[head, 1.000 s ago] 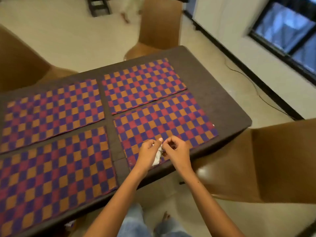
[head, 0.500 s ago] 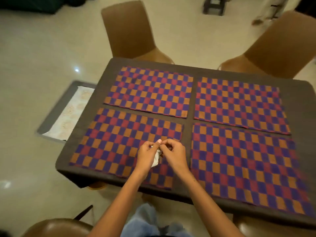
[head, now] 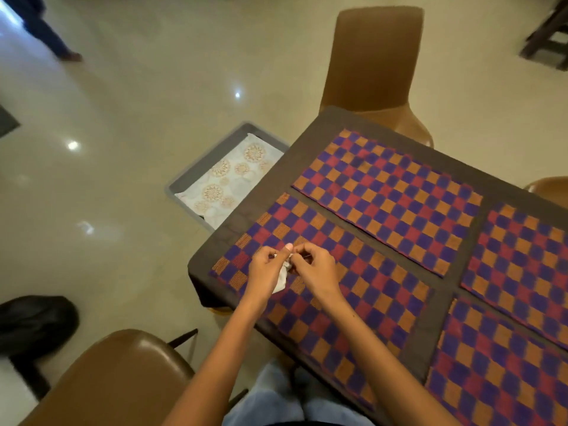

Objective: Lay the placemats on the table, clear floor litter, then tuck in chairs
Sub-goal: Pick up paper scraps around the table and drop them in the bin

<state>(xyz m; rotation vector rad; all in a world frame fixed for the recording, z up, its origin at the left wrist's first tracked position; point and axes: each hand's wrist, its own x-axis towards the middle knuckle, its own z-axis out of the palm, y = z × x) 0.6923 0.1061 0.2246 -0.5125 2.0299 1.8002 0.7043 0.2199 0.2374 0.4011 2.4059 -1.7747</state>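
1. I see left hand [head: 266,273] and right hand [head: 316,270] together pinching a small white scrap [head: 282,279] above the near-left placemat [head: 335,290]
2. Four checkered placemats lie on the worktop [head: 307,135]
3. No readable writing; grey tray [head: 215,155] on the floor beside it

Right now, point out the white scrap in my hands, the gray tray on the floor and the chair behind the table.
white scrap [head: 282,278], head view, its lower fold.
gray tray [head: 196,170], head view, its left rim.
chair [head: 373,56], head view, middle of its backrest.
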